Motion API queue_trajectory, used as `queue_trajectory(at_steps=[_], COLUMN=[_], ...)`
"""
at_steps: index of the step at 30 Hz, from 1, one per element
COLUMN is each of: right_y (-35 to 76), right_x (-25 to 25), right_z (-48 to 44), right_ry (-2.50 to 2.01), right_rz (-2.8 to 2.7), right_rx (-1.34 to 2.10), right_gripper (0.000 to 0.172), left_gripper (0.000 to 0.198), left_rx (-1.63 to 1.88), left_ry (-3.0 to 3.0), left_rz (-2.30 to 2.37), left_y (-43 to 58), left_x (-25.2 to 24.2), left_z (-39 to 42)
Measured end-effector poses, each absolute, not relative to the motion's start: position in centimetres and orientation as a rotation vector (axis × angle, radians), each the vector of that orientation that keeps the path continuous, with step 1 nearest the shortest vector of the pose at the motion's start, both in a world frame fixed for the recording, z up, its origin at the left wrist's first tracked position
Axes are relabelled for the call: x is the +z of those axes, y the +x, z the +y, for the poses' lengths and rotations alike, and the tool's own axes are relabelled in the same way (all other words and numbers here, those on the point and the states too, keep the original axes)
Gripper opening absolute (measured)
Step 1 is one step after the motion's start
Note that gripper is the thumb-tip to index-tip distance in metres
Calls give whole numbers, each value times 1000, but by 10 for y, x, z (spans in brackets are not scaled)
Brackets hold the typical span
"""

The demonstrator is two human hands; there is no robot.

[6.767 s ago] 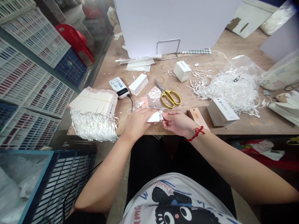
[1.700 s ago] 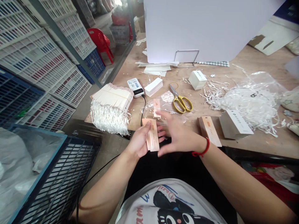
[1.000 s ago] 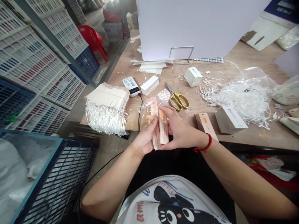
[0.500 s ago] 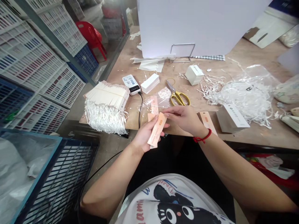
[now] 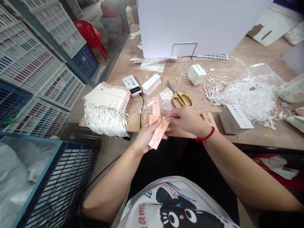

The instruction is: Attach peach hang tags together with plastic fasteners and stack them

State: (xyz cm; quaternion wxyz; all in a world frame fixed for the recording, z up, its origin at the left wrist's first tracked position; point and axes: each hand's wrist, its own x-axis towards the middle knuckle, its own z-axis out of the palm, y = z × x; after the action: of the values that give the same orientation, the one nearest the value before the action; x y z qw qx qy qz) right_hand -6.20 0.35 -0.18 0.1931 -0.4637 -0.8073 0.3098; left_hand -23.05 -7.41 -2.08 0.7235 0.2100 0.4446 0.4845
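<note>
Between the thumb and fingers of my left hand (image 5: pixel 147 134) is a peach-coloured paper tag (image 5: pixel 158 133) with a small orange label and print. My right hand (image 5: pixel 187 119), a red cord round its wrist, pinches at the tag's top end; whether it grips the tag itself or a thin string there is too small to tell. Just beyond my left hand, more peach tags (image 5: pixel 156 106) lie on the table by a clear plastic bag (image 5: pixel 163 98). Yellow-handled scissors (image 5: pixel 181 97) rest behind my right hand. Another peach tag (image 5: pixel 209 119) lies right of it, partly covered by my wrist.
A banded bundle of tags with white strings (image 5: pixel 106 107) sits at the table's left edge. Card stacks (image 5: pixel 234 119) and a heap of white strings (image 5: pixel 249 98) are to the right. A small white device (image 5: pixel 131 85) has a black cable. A blue crate (image 5: pixel 59 177) stands lower left.
The held tag has tilted slightly in my left hand, and my right fingers stay at its top end. The whole view has shifted a little.
</note>
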Motion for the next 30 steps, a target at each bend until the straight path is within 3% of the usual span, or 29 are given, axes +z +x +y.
queue_trajectory(at_steps=[6, 16, 24, 30], right_y=[-60, -59, -60, -63], right_x=[-4, -8, -31, -24], right_z=[4, 6, -11, -33], right_ry=[-1279, -1306, -1213, -1177], right_rz=[-2276, -2295, -1910, -2110], right_rx=[905, 822, 857, 567], right_gripper=[13, 13, 16, 25], left_gripper=[43, 36, 37, 37], left_rx=[1065, 1054, 1126, 1166], left_ry=[564, 677, 605, 591], left_rz=[1032, 1061, 1051, 1077], left_y=[-232, -230, -223, -217], left_x=[-20, -21, -15, -17], left_z=[-77, -68, -62, -60])
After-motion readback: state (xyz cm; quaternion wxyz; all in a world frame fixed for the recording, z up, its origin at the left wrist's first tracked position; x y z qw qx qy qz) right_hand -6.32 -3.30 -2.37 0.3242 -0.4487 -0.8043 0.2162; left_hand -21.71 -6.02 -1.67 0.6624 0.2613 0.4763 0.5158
